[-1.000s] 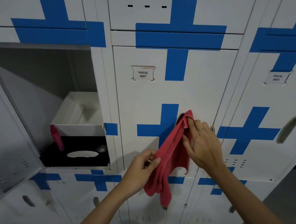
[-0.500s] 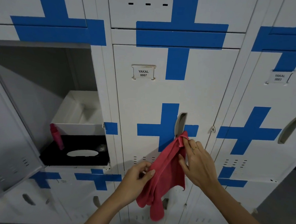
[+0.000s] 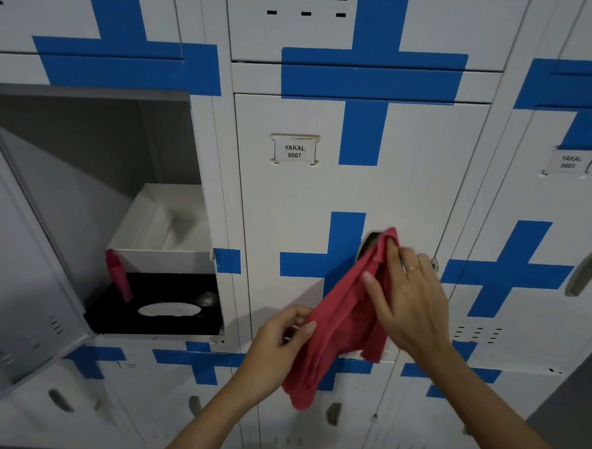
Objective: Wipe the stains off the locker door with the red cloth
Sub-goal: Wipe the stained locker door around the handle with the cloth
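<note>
The white locker door [image 3: 306, 197] labelled YAKAL 0007 carries blue tape crosses and a recessed handle slot, now partly covered. A red cloth [image 3: 337, 329] hangs against the door's lower half. My right hand [image 3: 407, 299] presses the cloth's top corner onto the handle slot, fingers laid over the fabric and thumb spread. My left hand [image 3: 278, 340] pinches the cloth's left edge between thumb and fingers, lower down. The loose end of the cloth dangles past the door's bottom edge.
To the left a locker stands open, its door [image 3: 21, 271] swung outward. Inside sit a white box [image 3: 164, 224], a black tissue box [image 3: 160, 306] and a pink bottle [image 3: 118, 277]. More shut lockers [image 3: 535, 219] surround the door.
My right hand has slid the cloth's top corner back up from below the handle slot onto it. The left hand followed upward slightly, still pinching the edge.
</note>
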